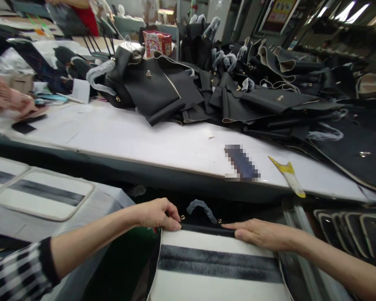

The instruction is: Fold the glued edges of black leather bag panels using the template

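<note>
Left hand (156, 214) at the near edge of the white board (219, 267), fingers curled and pinching the left end of the black bag (207, 228) that lies along the board's top edge. The bag's wrapped handle (203, 207) arches just above. Right hand (263, 234) lies flat, fingers straight, pressing the bag's right end. Beyond, a white table (138, 138); black bags piled (238, 92) on its right.

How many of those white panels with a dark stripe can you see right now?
3: one panel under both hands, a second on the left surface, a third cut off at the left edge. More may be hidden.
</note>
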A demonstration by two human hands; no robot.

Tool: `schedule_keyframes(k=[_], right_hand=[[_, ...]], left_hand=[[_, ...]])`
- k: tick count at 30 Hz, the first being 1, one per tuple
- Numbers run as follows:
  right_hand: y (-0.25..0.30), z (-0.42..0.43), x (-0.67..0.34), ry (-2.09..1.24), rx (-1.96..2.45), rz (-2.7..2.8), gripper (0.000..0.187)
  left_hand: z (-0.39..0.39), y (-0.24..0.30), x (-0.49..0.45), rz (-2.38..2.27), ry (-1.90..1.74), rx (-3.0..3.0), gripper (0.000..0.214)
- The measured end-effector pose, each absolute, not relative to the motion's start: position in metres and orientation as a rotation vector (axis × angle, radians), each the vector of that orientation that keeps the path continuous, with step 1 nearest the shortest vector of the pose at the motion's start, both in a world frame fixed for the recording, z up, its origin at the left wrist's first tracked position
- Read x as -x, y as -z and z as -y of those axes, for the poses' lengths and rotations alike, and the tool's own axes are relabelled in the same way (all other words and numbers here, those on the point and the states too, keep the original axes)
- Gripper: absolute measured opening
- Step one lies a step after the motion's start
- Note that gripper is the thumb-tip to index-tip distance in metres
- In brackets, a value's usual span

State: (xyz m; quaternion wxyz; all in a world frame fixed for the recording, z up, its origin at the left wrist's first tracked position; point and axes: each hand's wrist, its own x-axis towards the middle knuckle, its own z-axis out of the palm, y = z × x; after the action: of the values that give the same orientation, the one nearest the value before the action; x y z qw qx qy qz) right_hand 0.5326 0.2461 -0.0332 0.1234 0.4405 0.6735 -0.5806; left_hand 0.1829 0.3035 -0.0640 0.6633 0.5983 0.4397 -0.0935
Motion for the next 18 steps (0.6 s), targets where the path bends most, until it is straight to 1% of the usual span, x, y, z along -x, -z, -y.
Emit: schedule_keyframes(k=[3, 6, 10, 13, 16, 18], right_hand=[[0.035, -0.244, -0.556, 1.640, -1.337, -1.901, 0.055], [0.039, -0.244, -0.559, 1.560, -1.391, -1.930, 0.055], [0.043, -0.245, -0.534, 1.565, -1.401, -2.102, 0.051], [0.048, -0.246, -0.504, 1.445, -1.347, -2.217, 0.048], [0.054, -0.246, -0.479, 1.278, -1.370, -2.391, 0.046], [0.057, -0.242, -0.472, 1.179, -1.462, -2.497, 0.042]], left_hand=[[-0.307, 0.065, -0.185, -1.014, 0.267, -1.339, 0.040], [-0.308, 0.066, -0.189, -1.017, 0.239, -1.481, 0.036], [-0.308, 0.064, -0.202, -1.037, 0.252, -1.637, 0.037], [-0.307, 0.060, -0.215, -1.075, 0.266, -1.719, 0.042], [-0.297, 0.048, -0.230, -1.133, 0.171, -1.937, 0.042], [-0.279, 0.037, -0.239, -1.118, 0.020, -2.128, 0.031]])
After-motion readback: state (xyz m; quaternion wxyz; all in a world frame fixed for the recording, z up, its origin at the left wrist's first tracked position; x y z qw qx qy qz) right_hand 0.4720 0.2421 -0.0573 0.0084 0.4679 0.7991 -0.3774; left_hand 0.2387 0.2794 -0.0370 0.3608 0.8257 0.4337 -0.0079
